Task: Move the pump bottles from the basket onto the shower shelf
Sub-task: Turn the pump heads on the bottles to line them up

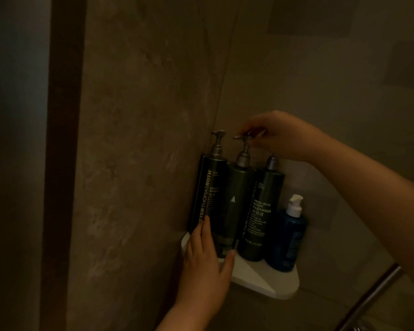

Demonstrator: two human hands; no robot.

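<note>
Three tall dark green pump bottles stand upright in a row on a white corner shelf [270, 280]: a shampoo bottle [209, 185] at the left, a middle bottle [237, 201] with its label turned away, and a body cleanser bottle [261, 211] at the right. My left hand [206, 261] wraps the base of the middle bottle, fingers also against the shampoo bottle. My right hand [280, 137] pinches the middle bottle's pump head from above. No basket is in view.
A small blue bottle with a white pump [289, 237] stands at the shelf's right end. Stone-tiled walls meet in the corner behind the bottles. A metal bar [373, 297] runs diagonally at the lower right. A dark vertical frame [62, 139] stands at the left.
</note>
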